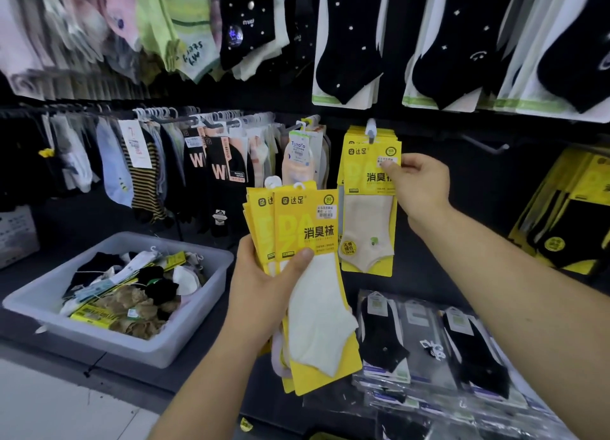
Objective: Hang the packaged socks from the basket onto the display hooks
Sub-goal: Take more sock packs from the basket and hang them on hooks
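Nearest the camera, the left hand [264, 284] grips a fanned stack of yellow card-backed sock packs [297, 268], the thumb pressed across the front pack, which shows a white ankle sock below its yellow header. White plastic hanger loops stick up from the top of this stack. Just right of it and lower, clear-wrapped black ankle socks [439, 350] lie in an overlapping pile on the dark shelf [412, 274].

To the left, a translucent grey plastic basket [43, 304] sits on the dark ledge, holding a jumble of loose sock packs [132, 287] in black, white, beige and yellow.

Farther back, the right hand [419, 182] pinches the upper right edge of a matching yellow pack with a beige sock [366, 208], thumb on the front by the price sticker and fingers curled behind. That pack hangs at the front of a bunch on a display hook [371, 131] by its white loop. To the right, a bare black hook [485, 145] juts from the dark wall panel.

Along the left, a row of hooks carries striped, black and pale socks [185, 162]. Above, black socks on white cards [350, 43] and pastel green and pink socks [165, 20] hang in the top row.
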